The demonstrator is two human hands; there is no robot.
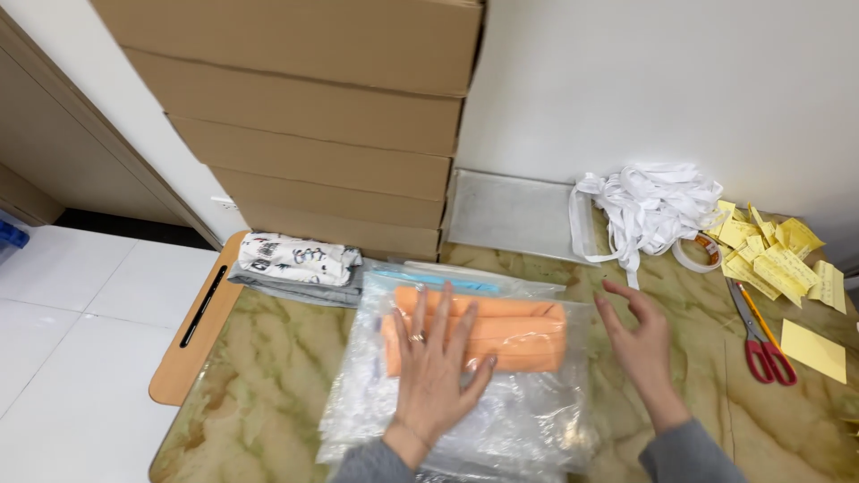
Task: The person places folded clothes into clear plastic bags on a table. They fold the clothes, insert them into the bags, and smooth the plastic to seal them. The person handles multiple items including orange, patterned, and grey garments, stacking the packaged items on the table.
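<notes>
A folded orange cloth (519, 333) lies inside a clear plastic zip bag (528, 420) with a blue seal strip, on a marbled tabletop (268, 385). My left hand (434, 371) presses flat on the bag over the cloth, fingers spread, a ring on one finger. My right hand (640, 340) hovers open just beside the bag's right edge, holding nothing.
Folded printed white and grey garments (295, 266) lie at the back left. Stacked cardboard boxes (322, 116) stand behind. A metal tray (510, 215), a heap of white ribbon (649, 206), a tape roll (698, 253), yellow paper slips (778, 259) and red-handled scissors (765, 344) are on the right.
</notes>
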